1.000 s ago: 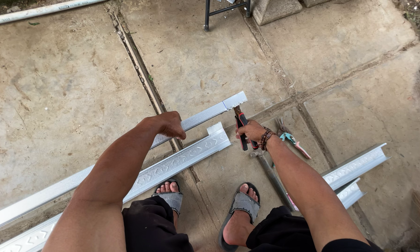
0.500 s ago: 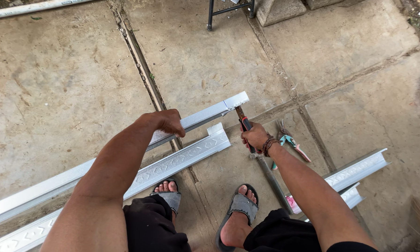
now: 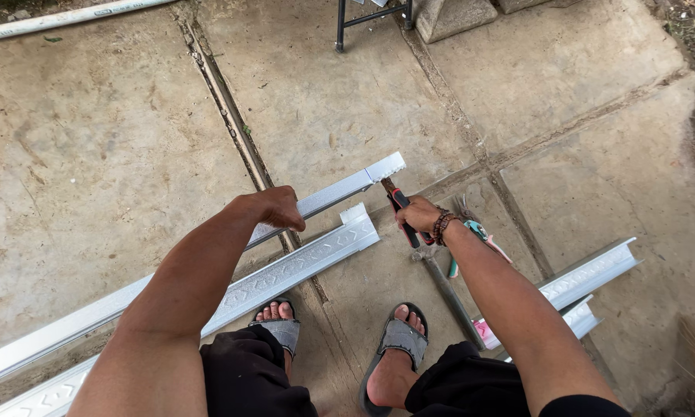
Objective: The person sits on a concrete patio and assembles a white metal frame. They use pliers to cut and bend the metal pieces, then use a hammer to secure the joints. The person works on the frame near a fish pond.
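Little has shifted since a second ago: the right hand (image 3: 418, 215) has drawn its red-handled snips (image 3: 403, 216) slightly away from the cut end of the upper steel channel (image 3: 339, 191). The left hand (image 3: 274, 207) is closed over that channel, pinning it down mid-length on the concrete floor (image 3: 100, 154); the right is clenched around the snips' handles. Thin galvanised sheet, folded into a long profile, likely light yet springy, with sharp cut edges; best held on the flat web. An embossed channel (image 3: 301, 262) lies just beside it.

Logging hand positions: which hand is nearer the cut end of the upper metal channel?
Right. The right hand, gripping red-handled snips, sits just below the upper metal channel's cut end; the left hand rests farther back along it.
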